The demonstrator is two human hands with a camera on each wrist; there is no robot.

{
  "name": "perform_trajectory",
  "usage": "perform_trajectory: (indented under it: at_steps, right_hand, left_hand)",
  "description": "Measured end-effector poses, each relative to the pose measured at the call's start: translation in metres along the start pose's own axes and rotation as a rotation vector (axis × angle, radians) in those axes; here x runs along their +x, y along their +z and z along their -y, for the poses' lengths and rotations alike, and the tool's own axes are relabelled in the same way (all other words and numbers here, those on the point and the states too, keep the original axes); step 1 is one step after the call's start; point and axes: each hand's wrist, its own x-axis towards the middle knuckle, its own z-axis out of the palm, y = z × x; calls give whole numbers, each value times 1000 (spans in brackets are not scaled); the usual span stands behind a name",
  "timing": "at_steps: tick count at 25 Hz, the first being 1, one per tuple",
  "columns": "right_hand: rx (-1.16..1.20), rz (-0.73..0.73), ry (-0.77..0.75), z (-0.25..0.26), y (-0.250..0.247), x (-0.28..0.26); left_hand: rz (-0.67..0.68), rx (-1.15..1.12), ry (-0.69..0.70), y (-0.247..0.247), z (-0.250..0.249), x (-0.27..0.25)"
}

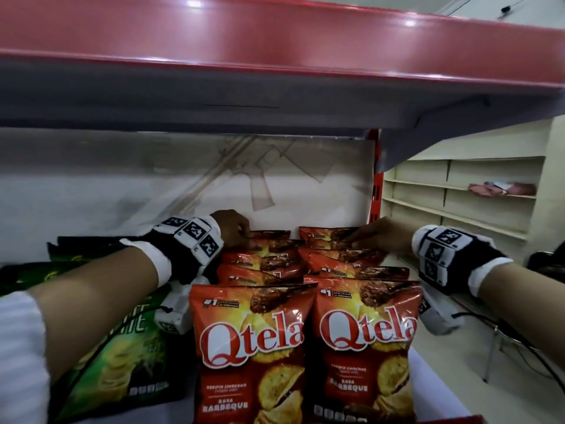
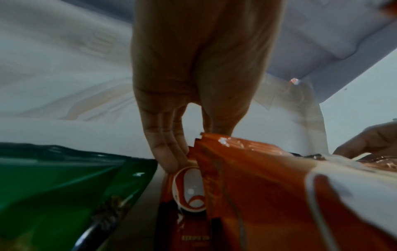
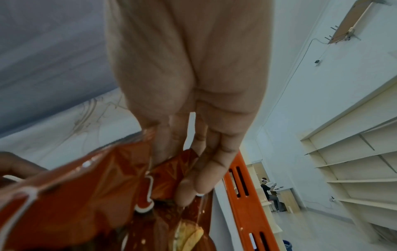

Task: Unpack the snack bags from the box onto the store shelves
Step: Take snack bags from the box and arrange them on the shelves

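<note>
Red Qtela snack bags stand in two rows on the shelf, with a front left bag (image 1: pixel 250 347) and a front right bag (image 1: pixel 367 338) nearest me. My left hand (image 1: pixel 234 229) reaches to the back of the left row and pinches the top edge of the rear bag (image 2: pixel 217 144) between thumb and fingers (image 2: pixel 167 152). At the back of the right row my right hand (image 1: pixel 371 237) holds the top of the rear bag (image 3: pixel 182 163), thumb on one side and fingers (image 3: pixel 204 178) on the other. No box is in view.
Green snack bags (image 1: pixel 122 362) lie on the shelf left of the red rows. The red-edged upper shelf (image 1: pixel 275 41) hangs low over my arms. An orange shelf upright (image 1: pixel 375 194) stands at the right. Beyond it are cream shelves (image 1: pixel 474 191) and a distant seated person (image 3: pixel 268 190).
</note>
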Motion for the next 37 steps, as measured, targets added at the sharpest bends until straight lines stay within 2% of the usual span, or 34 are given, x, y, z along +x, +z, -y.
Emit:
perform_trajectory:
  at_steps: [2, 4, 6, 10, 15, 18, 21, 24, 26, 29, 31, 34, 36, 37]
  right_hand:
    - [-66, -58, 6, 1, -2, 5]
    - [-28, -65, 29, 1, -4, 8]
    - [-12, -103, 44, -1, -1, 7]
    - [-68, -219, 75, -6, 5, 6]
    - [241, -198, 96, -7, 11, -2]
    - [339, -106, 178, -6, 4, -14]
    - [332, -19, 207, -8, -11, -30]
    - [320, 100, 194, -9, -9, -44]
    - [288, 65, 164, -8, 1, -45]
    - [236, -79, 111, -8, 8, -38]
    - [209, -87, 114, -7, 8, -36]
    - [259, -70, 140, -4, 3, -43]
    - [362, -87, 118, -2, -6, -55]
    - [366, -53, 92, -2, -12, -61]
  left_hand:
    - [-11, 20, -48, -2, -3, 0]
    - [14, 35, -94, -3, -2, 0]
    - [31, 10, -104, 0, -1, 0]
    - [-20, -70, -115, 9, -8, 5]
    - [-1, -84, -212, 14, -11, 10]
    - [-21, -141, -234, 10, -5, 2]
    - [-55, -297, -153, -4, 4, -16]
    - [69, -370, -65, -9, 12, -36]
    - [144, -278, -40, -5, 10, -42]
    - [39, -202, -31, 2, 2, -34]
    - [3, -228, -60, 5, -4, -31]
    - [56, -173, -69, 2, -7, -36]
    - [12, -267, -19, -10, -6, -49]
    - [30, -324, 50, -16, -4, -56]
